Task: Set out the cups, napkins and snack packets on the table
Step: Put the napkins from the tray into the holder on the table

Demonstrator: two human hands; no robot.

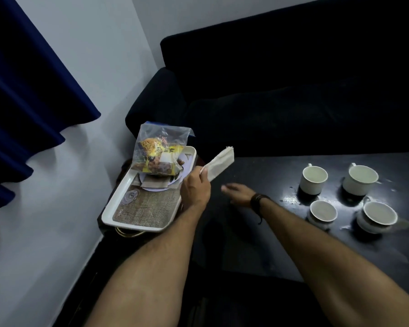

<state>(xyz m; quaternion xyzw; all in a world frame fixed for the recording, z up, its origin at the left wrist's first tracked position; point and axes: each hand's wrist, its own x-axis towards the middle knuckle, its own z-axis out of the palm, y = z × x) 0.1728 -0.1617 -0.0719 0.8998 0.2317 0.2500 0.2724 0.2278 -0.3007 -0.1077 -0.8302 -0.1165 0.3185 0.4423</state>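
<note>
Pinching napkin (219, 165), left hand (195, 188), 4 cups (315, 177)

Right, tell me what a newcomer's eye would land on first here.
The folded napkin pinched in the left hand, raised between the tray and the dark table. Next, the clear bag of snack packets standing at the far end of the white tray on the left. Then the four white cups clustered on the table at right.

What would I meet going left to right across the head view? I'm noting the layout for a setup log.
Blue curtain → white tray → left hand holding a napkin → right hand → four white cups.
</note>
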